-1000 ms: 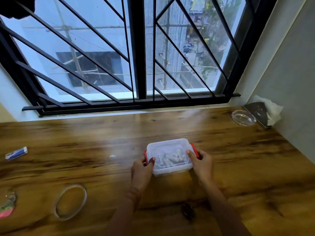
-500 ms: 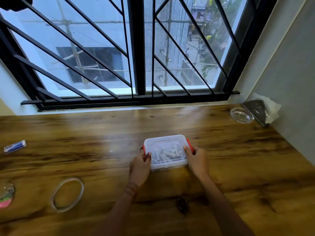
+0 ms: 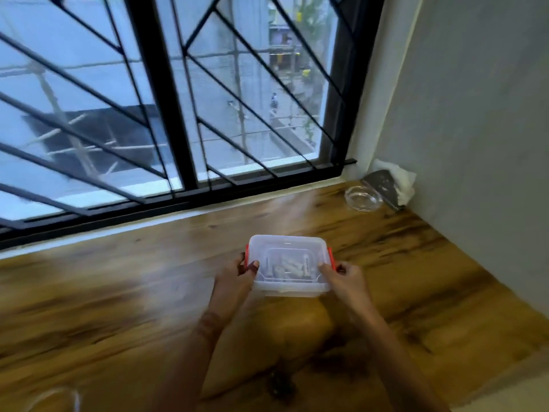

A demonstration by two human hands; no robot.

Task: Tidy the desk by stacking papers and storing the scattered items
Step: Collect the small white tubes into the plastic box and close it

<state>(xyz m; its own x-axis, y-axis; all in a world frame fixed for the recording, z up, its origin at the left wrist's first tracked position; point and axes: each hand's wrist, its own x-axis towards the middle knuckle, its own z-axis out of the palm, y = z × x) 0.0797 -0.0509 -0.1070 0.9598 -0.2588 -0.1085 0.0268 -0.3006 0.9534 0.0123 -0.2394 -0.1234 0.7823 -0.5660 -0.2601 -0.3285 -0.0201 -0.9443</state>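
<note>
Head view, box: a clear rectangular plastic box with red side clips (image 3: 287, 264) sits in the middle of the brown wood-grain desk (image 3: 118, 292), lid on; whether it rests on the wood or is lifted just off it I cannot tell.
Head view, contents: small white cylindrical items (image 3: 289, 267) lie inside the box, too blurred to name.
Head view, left hand: the left hand (image 3: 234, 281) wraps the box's left end, thumb on the lid, other fingers at the red clip.
Head view, right hand: the right hand (image 3: 346, 278) clasps the right end the same way, fingers curled by the right clip.
Head view, clips: latched or loose, cannot tell.
Head view, done so far: some small items appear stored and covered.
Head view, still out: a round clear glass dish (image 3: 363, 198) at the far right corner, beside a grey triangular piece with white crumpled tissue (image 3: 399, 182); a small dark object (image 3: 279, 385) near the person; part of a pale ring (image 3: 56, 398) at the near left.
Head view, papers: no paper stack shows.
Head view, judgement: partway; loose things remain.
</note>
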